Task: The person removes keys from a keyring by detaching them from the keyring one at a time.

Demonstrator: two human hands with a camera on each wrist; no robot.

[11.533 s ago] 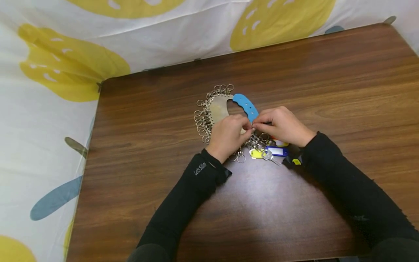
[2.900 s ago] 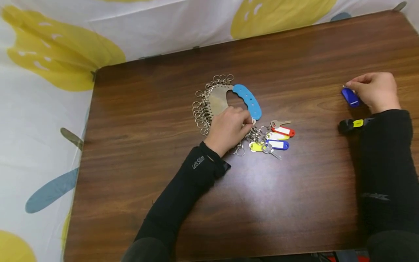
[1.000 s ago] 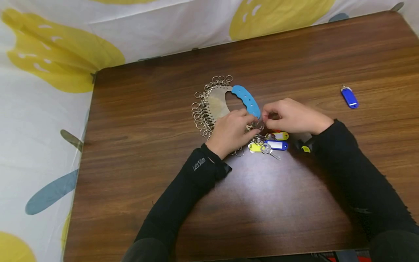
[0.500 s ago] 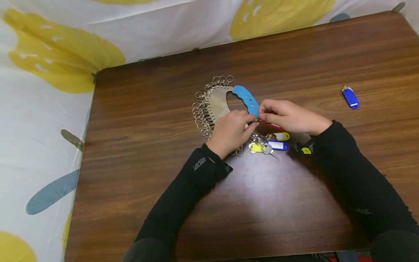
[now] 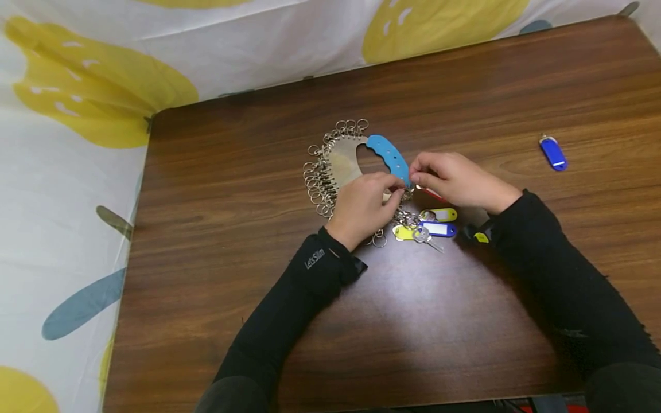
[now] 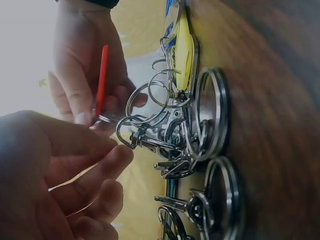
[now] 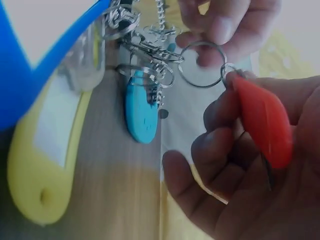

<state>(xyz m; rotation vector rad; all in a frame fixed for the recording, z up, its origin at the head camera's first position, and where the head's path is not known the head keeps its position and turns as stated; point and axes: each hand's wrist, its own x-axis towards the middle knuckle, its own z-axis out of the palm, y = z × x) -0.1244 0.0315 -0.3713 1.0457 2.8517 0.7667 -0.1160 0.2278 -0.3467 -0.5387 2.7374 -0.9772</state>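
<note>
The person's right hand (image 5: 459,182) has come back from the far right of the brown wood-grain table (image 5: 232,287). About 3 seconds ago it was out there with the blue plastic key tag (image 5: 553,155); now that tag lies by itself, well apart from the rest. The other change is the red plastic key tag (image 7: 265,122): it lay flat beside its neighbours then, and now it is up in the right hand, gripped near its small ring end.

The left hand (image 5: 364,209) hasn't left the lower edge of the crescent-shaped silver metal plate (image 5: 343,160) with its blue scalloped handle (image 5: 389,155). Its thumb and fingertips look pinched on a round silver split ring (image 7: 201,87), which reaches across to the red tag's small ring; the exact hold is partly hidden.

To my eye, the work has passed from 1 tag to the next: the blue one seems finished with, while the red one seems still linked to the cluster. 2 yellow plastic tags, 1 white-labelled blue tag (image 5: 438,229) and a silver key (image 5: 431,243) rest just below the hands, apparently untouched at this moment.
</note>
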